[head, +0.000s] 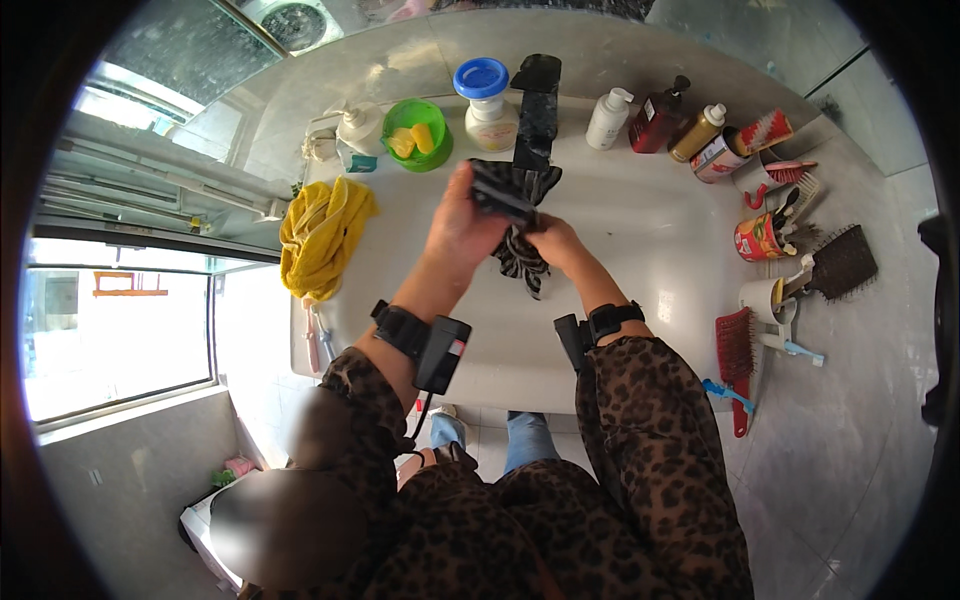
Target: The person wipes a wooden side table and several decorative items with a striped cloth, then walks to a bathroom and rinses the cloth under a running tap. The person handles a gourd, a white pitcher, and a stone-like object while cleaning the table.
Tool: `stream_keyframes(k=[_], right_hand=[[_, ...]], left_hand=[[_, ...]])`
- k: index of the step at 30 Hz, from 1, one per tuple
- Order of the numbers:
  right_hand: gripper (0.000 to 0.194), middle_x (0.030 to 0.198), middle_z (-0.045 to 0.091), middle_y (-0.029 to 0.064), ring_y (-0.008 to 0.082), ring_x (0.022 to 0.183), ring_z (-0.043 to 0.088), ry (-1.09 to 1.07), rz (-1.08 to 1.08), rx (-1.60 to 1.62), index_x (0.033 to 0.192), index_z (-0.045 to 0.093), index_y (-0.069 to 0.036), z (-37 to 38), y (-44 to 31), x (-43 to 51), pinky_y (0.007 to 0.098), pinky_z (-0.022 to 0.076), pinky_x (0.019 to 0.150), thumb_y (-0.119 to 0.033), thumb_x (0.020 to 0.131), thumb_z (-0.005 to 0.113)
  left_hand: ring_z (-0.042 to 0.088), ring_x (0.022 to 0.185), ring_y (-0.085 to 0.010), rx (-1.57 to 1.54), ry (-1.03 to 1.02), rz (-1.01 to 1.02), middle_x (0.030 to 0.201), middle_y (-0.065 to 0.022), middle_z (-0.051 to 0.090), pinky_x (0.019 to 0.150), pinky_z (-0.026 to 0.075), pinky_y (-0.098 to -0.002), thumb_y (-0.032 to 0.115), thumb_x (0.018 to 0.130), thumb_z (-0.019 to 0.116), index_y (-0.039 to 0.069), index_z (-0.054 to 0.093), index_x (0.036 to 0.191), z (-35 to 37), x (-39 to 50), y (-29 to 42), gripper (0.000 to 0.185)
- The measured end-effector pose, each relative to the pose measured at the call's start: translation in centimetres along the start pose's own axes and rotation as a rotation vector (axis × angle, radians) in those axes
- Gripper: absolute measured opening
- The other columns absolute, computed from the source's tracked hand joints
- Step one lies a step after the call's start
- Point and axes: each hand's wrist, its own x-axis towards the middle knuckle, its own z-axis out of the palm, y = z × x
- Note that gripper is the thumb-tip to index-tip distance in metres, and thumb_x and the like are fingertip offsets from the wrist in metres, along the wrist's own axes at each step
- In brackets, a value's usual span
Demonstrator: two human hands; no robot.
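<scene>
A dark striped cloth point(523, 259) hangs bunched between my two hands over the white washbasin point(637, 300). My left hand point(469, 217) has its palm and thumb against the upper part of the cloth, which lies folded flat there. My right hand point(553, 238) pinches the gathered middle of it, with a loose end dangling below. Just beyond the cloth stands the black faucet point(535, 127), whose lower end meets the cloth in this view. Part of my right hand's fingers is hidden behind the fabric.
A yellow towel point(322, 236) lies on the basin's left rim. Along the back stand a green bowl point(442, 152), a pump bottle with a blue top point(491, 124) and several other bottles. A brown paddle brush point(845, 262) and a red hairbrush point(735, 349) are at the right.
</scene>
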Motion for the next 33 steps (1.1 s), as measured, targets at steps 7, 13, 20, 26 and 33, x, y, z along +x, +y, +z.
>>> stream_keyframes(k=[7, 13, 20, 26, 33], right_hand=[[0.03, 0.096, 0.055, 0.0049, 0.0115, 0.086, 0.055, 0.151, -0.297, 0.481, 0.111, 0.05, -0.004, -0.5, -3.0, -1.3, 0.0253, 0.0461, 0.075, -0.007, 0.083, 0.06], [0.03, 0.1, 0.052, 0.0031, 0.0145, 0.089, 0.051, -0.082, -0.029, 1.082, 0.11, 0.052, -0.011, -1.7, -3.5, -4.9, 0.0328, 0.0445, 0.078, -0.02, 0.082, 0.058], [0.052, 0.101, 0.06, 0.0067, 0.0217, 0.09, 0.059, -0.396, 0.165, 1.237, 0.114, 0.054, -0.014, -1.3, 0.4, -0.9, 0.0401, 0.0503, 0.081, -0.057, 0.086, 0.056], [0.029, 0.109, 0.062, 0.0068, 0.0222, 0.101, 0.059, -0.239, 0.156, 1.453, 0.117, 0.054, -0.009, 2.7, 0.1, -1.3, 0.0388, 0.0493, 0.087, -0.024, 0.094, 0.045], [0.036, 0.114, 0.06, 0.0086, 0.0215, 0.102, 0.058, -0.228, 0.244, 1.337, 0.115, 0.053, -0.008, 0.1, 0.4, -0.3, 0.0379, 0.0476, 0.087, -0.034, 0.096, 0.039]], left_hand=[[0.057, 0.107, -0.027, 0.643, 0.414, -0.065, 0.118, -0.0099, 0.059, 0.096, 0.039, -0.0589, 0.045, 0.093, 0.053, 0.017, 0.047, 0.124, -7.2, 2.5, -0.2, 0.042], [0.061, 0.102, -0.0313, 0.111, 0.105, -0.343, 0.112, -0.0153, 0.062, 0.089, 0.049, -0.0479, 0.049, 0.094, 0.048, 0.009, 0.057, 0.114, -7.9, 6.8, -3.1, 0.045], [0.061, 0.081, -0.0146, 0.92, -0.066, 0.362, 0.089, -0.0058, 0.063, 0.069, 0.052, -0.0292, 0.018, 0.087, 0.068, 0.004, 0.06, 0.099, -3.9, 1.0, -7.8, 0.021], [0.057, 0.078, -0.0197, 1.349, 0.127, 0.471, 0.089, -0.0118, 0.06, 0.071, 0.048, -0.0324, 0.019, 0.083, 0.07, 0.003, 0.064, 0.092, -3.5, 3.8, -6.4, 0.019], [0.052, 0.094, -0.0387, 1.544, 0.013, 0.871, 0.1, -0.0149, 0.057, 0.083, 0.043, -0.0444, 0.024, 0.078, 0.073, 0.005, 0.064, 0.087, -4.2, 1.5, -8.7, 0.023]])
